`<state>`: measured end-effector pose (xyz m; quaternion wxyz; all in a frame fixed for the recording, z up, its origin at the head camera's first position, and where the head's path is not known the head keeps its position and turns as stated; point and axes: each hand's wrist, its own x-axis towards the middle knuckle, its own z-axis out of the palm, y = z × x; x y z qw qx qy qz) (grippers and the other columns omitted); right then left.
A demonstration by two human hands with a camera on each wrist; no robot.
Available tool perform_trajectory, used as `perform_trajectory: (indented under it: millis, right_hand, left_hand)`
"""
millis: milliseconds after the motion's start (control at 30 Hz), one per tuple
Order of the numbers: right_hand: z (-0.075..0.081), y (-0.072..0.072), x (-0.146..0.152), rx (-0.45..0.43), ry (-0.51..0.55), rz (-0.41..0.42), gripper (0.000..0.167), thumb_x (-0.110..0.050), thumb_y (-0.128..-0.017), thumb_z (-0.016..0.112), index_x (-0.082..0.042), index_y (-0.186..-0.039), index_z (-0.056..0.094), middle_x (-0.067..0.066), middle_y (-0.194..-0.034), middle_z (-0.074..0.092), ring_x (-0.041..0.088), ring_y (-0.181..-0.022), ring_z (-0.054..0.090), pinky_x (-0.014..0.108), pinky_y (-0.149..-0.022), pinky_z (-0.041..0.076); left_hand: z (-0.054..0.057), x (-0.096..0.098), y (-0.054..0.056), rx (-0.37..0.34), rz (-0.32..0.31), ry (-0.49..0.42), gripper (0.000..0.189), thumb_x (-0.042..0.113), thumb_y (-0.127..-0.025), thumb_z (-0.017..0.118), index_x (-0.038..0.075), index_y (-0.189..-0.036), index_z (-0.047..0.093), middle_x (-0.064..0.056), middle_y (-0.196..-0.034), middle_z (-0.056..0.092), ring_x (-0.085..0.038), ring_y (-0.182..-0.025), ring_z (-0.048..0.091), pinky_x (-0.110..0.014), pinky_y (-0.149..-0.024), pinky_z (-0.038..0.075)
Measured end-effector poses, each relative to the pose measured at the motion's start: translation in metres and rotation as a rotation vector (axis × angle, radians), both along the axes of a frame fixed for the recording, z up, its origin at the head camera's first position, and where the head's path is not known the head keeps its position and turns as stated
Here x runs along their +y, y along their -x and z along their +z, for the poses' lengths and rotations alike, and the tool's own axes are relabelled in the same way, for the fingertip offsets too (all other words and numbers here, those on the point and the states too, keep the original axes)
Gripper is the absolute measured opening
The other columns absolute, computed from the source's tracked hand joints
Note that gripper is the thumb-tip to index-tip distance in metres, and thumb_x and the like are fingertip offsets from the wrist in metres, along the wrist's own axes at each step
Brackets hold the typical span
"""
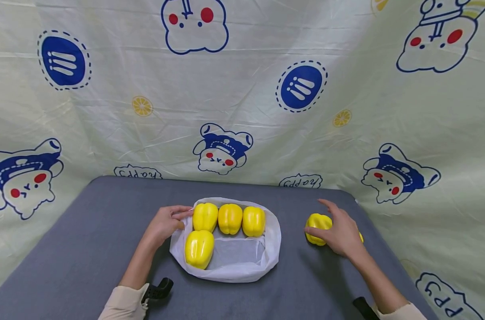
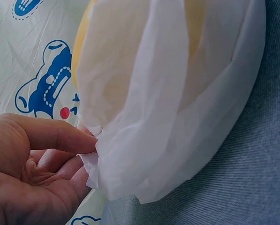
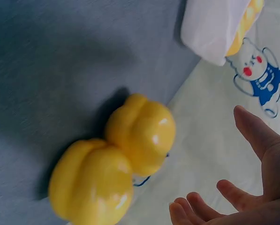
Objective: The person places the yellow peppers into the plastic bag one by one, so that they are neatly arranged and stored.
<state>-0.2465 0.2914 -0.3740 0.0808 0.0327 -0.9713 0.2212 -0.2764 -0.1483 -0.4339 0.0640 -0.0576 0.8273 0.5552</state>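
Four-sided in its base, an opened white bag (image 1: 242, 273) of thin, crinkled material stands mid-table. Inside it, yellow bell peppers (image 1: 199, 249) sit along the far side and at the near left. My left hand (image 1: 168, 222) is at the bag's left side; in the left wrist view its fingers (image 2: 79, 140) pinch a fold of the bag. Over to the right, my right hand (image 1: 340, 231) hovers with thumb and fingers spread above a yellow bell pepper (image 1: 317, 222). The right wrist view shows this hand (image 3: 252, 187) apart from two adjoining peppers (image 3: 142, 133).
Another yellow pepper (image 1: 361, 237) peeks out behind my right hand near the table's right edge. The grey table (image 1: 86, 258) backs onto a pale printed curtain (image 1: 242, 98). Black bands (image 1: 158, 291) show at both wrists.
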Motion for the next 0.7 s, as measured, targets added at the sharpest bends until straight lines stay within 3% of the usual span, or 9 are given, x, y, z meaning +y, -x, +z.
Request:
perform_trajectory:
  millis: [300, 500, 700]
  right_hand:
    - [-0.011, 0.002, 0.041, 0.017, -0.022, -0.064, 0.097, -0.047, -0.079, 0.082, 0.001, -0.150, 0.037, 0.036, -0.147, 0.043, 0.055, -0.129, 0.041, 0.074, -0.100, 0.034]
    - [-0.021, 0.004, 0.061, -0.017, -0.011, -0.127, 0.100, -0.045, -0.079, 0.082, 0.005, -0.150, 0.034, 0.039, -0.148, 0.037, 0.058, -0.130, 0.035, 0.074, -0.103, 0.030]
    - [-0.032, 0.003, 0.073, -0.016, -0.024, -0.163, 0.100, -0.044, -0.077, 0.084, 0.008, -0.148, 0.035, 0.039, -0.146, 0.039, 0.060, -0.129, 0.035, 0.073, -0.103, 0.030]
  left_hand:
    - [0.001, 0.001, 0.000, 0.001, 0.001, 0.002, 0.054, -0.011, -0.084, 0.058, 0.005, -0.136, 0.064, -0.011, -0.132, 0.070, -0.032, -0.133, 0.055, -0.034, -0.092, 0.052]
    - [-0.001, 0.000, 0.001, 0.001, 0.000, 0.005, 0.054, -0.012, -0.084, 0.058, 0.005, -0.136, 0.064, -0.011, -0.132, 0.069, -0.032, -0.133, 0.055, -0.030, -0.087, 0.051]
    - [-0.002, 0.000, 0.001, 0.003, 0.004, 0.003, 0.053, -0.011, -0.085, 0.058, 0.005, -0.136, 0.063, -0.012, -0.132, 0.069, -0.032, -0.132, 0.054, -0.041, -0.099, 0.052]
